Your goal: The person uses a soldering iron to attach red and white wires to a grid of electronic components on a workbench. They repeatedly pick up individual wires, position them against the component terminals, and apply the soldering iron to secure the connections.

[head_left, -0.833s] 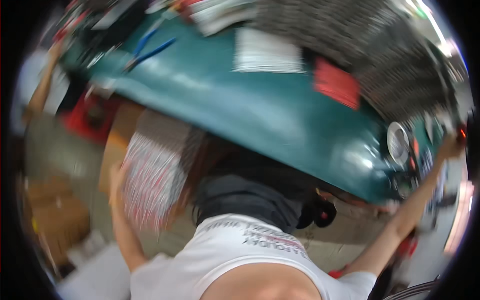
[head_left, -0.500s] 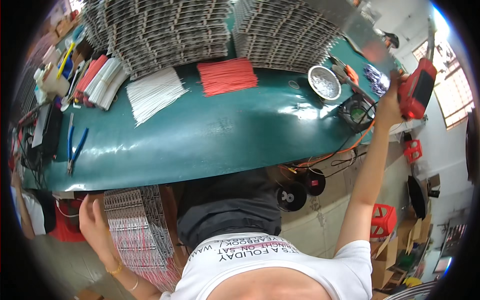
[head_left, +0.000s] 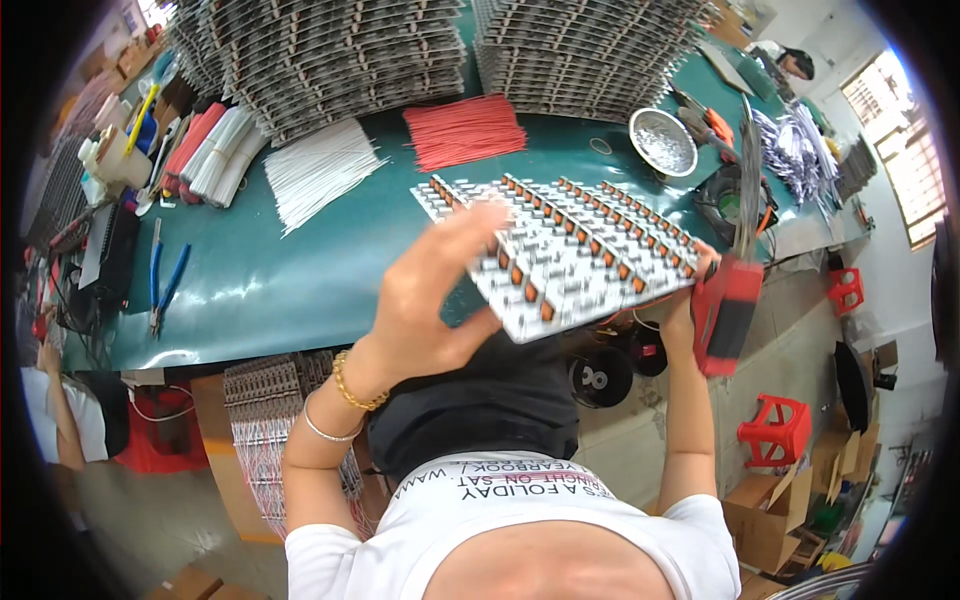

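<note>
A panel of small circuit boards (head_left: 590, 250), white with rows of orange-brown parts, is tilted above the table's front edge. At its right corner my right hand (head_left: 690, 285) grips it, fingers closed on the edge. Beside that hand is a red-and-black tool (head_left: 730, 320) with a long grey part rising from it; I cannot tell whether the hand holds it too. My left hand (head_left: 425, 295) is over the panel's left end, thumb and fingers apart. Its fingertips are blurred, so contact with the panel is unclear.
Tall stacks of panels (head_left: 340, 70) stand at the back of the green table (head_left: 300, 290). White wires (head_left: 320, 175), red wires (head_left: 465, 132), blue-handled pliers (head_left: 166, 280) and a bowl of small parts (head_left: 690, 158) lie about. A wired panel (head_left: 265, 410) hangs below at left. Red stools (head_left: 775, 430) stand right.
The circuit board panel has come into clear view before me. My right hand and the red tool have moved down and left, while my left hand has risen from below the table to the panel.
</note>
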Tool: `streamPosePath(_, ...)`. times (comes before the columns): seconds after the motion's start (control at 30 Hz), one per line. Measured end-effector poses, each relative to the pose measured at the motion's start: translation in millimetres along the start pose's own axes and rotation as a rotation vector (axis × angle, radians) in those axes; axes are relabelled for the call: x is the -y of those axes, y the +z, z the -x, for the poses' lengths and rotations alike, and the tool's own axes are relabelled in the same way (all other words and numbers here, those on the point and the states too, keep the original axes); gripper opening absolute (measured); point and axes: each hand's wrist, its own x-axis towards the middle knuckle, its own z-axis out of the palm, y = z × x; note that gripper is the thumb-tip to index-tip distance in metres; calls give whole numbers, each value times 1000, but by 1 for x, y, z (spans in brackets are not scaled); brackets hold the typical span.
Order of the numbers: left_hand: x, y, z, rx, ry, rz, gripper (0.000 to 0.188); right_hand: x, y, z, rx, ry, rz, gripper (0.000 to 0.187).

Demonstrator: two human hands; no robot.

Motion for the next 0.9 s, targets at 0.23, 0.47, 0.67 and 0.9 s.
streamPosePath(0.23, -8, 23, 48, 163, -143, -314, 49, -18, 9, 45, -36, -94, -143, 29)
streamPosePath(0.47, 6, 33, 55, 316, -9, -495, 50, -30, 25, 70, 136, 30, -211, 28)
streamPosePath(0.67, 18, 42, 48, 414, 65, -525, 52, -13, 17, 46, 284, 534, -617, 36)
streamPosePath(0.9, 22, 67, 28, 547, -62, -462, 59, -22, 9, 35, 123, 823, -1117, 60)
